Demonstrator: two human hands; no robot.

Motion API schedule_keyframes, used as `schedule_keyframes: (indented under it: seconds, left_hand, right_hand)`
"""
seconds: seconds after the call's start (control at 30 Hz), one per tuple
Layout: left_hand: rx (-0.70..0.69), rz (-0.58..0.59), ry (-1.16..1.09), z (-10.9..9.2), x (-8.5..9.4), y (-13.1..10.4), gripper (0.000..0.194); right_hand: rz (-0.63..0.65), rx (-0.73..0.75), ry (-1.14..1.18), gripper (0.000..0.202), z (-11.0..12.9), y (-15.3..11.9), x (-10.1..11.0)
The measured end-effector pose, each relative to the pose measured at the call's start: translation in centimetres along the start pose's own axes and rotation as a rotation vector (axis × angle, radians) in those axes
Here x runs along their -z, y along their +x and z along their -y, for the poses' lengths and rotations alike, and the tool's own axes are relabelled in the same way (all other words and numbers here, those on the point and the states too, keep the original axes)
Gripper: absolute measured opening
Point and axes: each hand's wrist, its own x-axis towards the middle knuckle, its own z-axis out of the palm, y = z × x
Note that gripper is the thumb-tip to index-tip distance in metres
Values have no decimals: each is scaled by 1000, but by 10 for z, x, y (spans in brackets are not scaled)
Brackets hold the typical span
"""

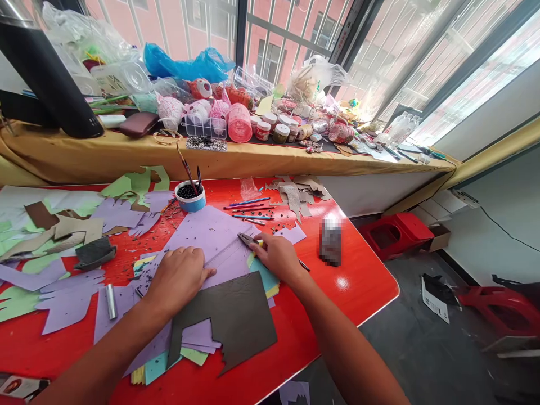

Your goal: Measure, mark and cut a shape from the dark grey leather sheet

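A shiny red table [363, 287] fills the near part of the room, and past its far side runs a long ledge [105, 154] covered in yellow-brown cloth, under big barred windows [291, 34]. On the right, a red plastic stool [396, 230] stands on the dark grey floor [388, 326]. A big light purple paper sheet [211, 226] lies mid-table, and over it the right hand [278, 256] has its fingers closed around black metal pliers [246, 239]. The left hand [181, 275] rests on the purple sheet with bent fingers; I cannot tell if it pinches anything. A see-through, ruler-like strip [228, 251] lies between the hands. On the near side, a dark grey sheet [244, 320] with a cut-out covers part of some coloured papers, and the left arm hides more. Purple, green and brown scraps [71, 292] and a small silver tube [111, 302] lie left. Farther back are a blue-and-white cup [192, 204] of black bits and thin coloured pencils [253, 217]. A blurred dark thing [330, 242] sits right.
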Motion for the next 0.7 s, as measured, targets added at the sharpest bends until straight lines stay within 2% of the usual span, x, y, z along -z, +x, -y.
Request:
schedule_keyframes:
  seconds: [0.2,0.5,0.6,0.7]
  left_hand:
    - [25,36,-28,0,2,1,30]
    - [49,98,-98,4,5,4,28]
    - [56,124,-159,10,6,4,27]
    - [63,128,-236,19,7,0,27]
  right_hand:
    - [-55,-36,100,28,-22,-9,6]
    - [-119,-3,214,26,-18,-30,-13]
    - [-163,-37,266,30,-30,-38,-13]
    - [-213,-104,293,37,-52,-47,-7]
